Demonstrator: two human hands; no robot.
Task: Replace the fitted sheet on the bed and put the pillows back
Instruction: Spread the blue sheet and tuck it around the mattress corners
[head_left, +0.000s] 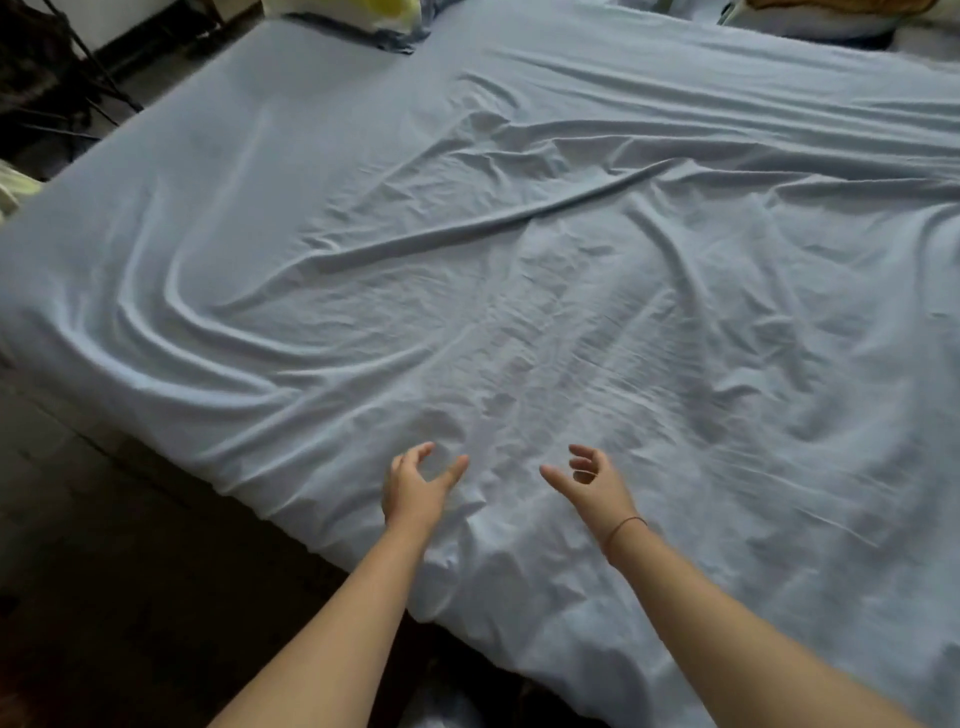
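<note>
The left hand (415, 486) and right hand (589, 480) hover loosely spread, holding nothing, above the rumpled sheet (467, 260); sweeping outward should flatten wrinkles.

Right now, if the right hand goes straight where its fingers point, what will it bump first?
Probably the wrinkled blue sheet just ahead of the right hand; nothing else lies in that line. Depth unclear.
</note>
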